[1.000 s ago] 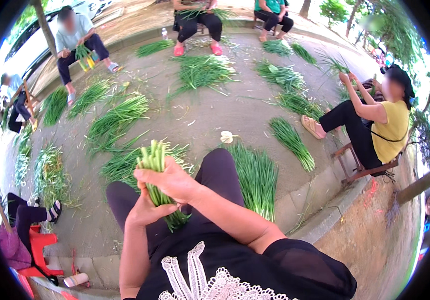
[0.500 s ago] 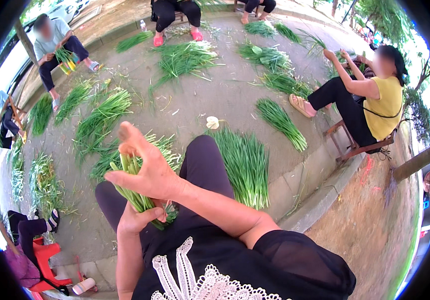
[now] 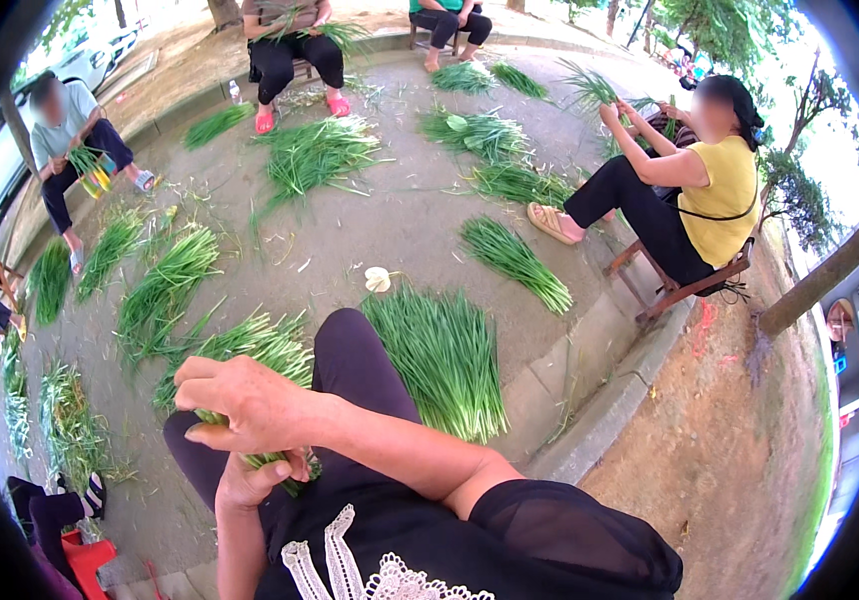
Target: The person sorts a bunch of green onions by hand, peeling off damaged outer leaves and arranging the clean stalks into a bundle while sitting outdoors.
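Over my lap is a bunch of chives [image 3: 268,460], with pale green stems showing between my hands. My left hand [image 3: 250,487] is closed around its lower part. Just above it, my right hand [image 3: 255,408] has its fingers curled round the upper part, hiding most of the stems. Beyond my hands, a loose heap of chives [image 3: 275,345] lies on the ground by my left knee. A neat, aligned pile of chives [image 3: 435,365] lies to the right of my other knee.
More chive heaps [image 3: 320,155] are spread over the pavement [image 3: 350,235]. A person in yellow [image 3: 715,195] sits at the right holding chives; others sit around the far and left sides. A kerb [image 3: 605,425] runs along the right, with a tree trunk [image 3: 820,280] beyond.
My right hand, spread against the bunch before, has closed round it and sits lower. The whole view has shifted, so the surroundings appear farther left.
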Action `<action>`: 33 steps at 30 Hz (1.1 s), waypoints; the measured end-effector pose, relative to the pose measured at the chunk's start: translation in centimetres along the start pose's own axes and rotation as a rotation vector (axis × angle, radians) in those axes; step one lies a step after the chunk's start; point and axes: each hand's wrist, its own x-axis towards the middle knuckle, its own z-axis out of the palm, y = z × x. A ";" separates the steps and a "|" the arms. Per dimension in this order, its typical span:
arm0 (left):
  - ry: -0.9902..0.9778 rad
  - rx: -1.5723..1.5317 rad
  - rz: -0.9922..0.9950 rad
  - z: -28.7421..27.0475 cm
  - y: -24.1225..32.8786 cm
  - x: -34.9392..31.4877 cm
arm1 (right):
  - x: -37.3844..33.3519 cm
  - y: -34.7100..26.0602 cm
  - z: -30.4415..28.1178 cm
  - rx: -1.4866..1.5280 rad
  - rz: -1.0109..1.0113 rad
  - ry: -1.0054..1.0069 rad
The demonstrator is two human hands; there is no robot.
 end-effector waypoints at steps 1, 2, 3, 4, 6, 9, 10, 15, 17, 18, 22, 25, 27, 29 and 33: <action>0.011 0.003 -0.006 0.2 0.0 0.0 | 0.0 0.0 0.0 0.000 0.028 -0.020; 0.021 0.012 -0.011 0.3 0.2 0.2 | -0.1 0.3 0.1 -0.022 0.023 0.025; 0.031 0.021 -0.038 0.4 0.5 0.2 | -0.2 0.8 0.2 -0.043 0.018 0.071; 0.044 0.030 -0.065 0.4 0.7 0.3 | -0.2 1.2 0.2 -0.062 0.013 0.115; 0.092 0.058 -0.090 0.2 1.1 0.2 | 0.3 1.5 -0.5 -0.091 0.088 0.207; 0.182 0.122 -0.089 -0.3 1.6 0.0 | 0.5 2.1 -3.1 -0.078 0.459 0.382; 0.240 0.118 -0.037 -0.4 2.3 -0.1 | 0.4 3.1 -4.2 0.185 0.525 0.459; 0.444 0.015 0.130 -2.2 4.9 0.9 | -0.7 3.6 -4.1 0.588 0.757 0.157; 0.406 0.216 0.071 -2.1 5.9 1.1 | -1.4 3.9 -2.1 0.460 0.585 -0.089; 0.370 0.329 0.026 -1.6 6.0 1.1 | -1.1 3.3 -1.5 0.556 0.555 -0.202; 0.135 0.396 -0.029 -2.1 4.5 1.0 | -1.6 2.5 0.1 0.561 0.630 -0.390; 0.132 0.307 0.010 -0.9 5.1 1.4 | -1.9 2.3 1.3 0.620 0.663 -0.262; 0.104 0.277 0.043 -0.8 5.2 1.4 | -2.0 2.7 1.5 0.695 0.788 -0.295; 0.128 0.331 -0.028 -0.9 5.3 1.3 | -1.8 2.2 1.1 0.655 0.838 -0.130; 0.209 0.477 -0.158 -1.9 4.9 0.7 | -0.3 2.5 -1.8 0.943 0.730 0.283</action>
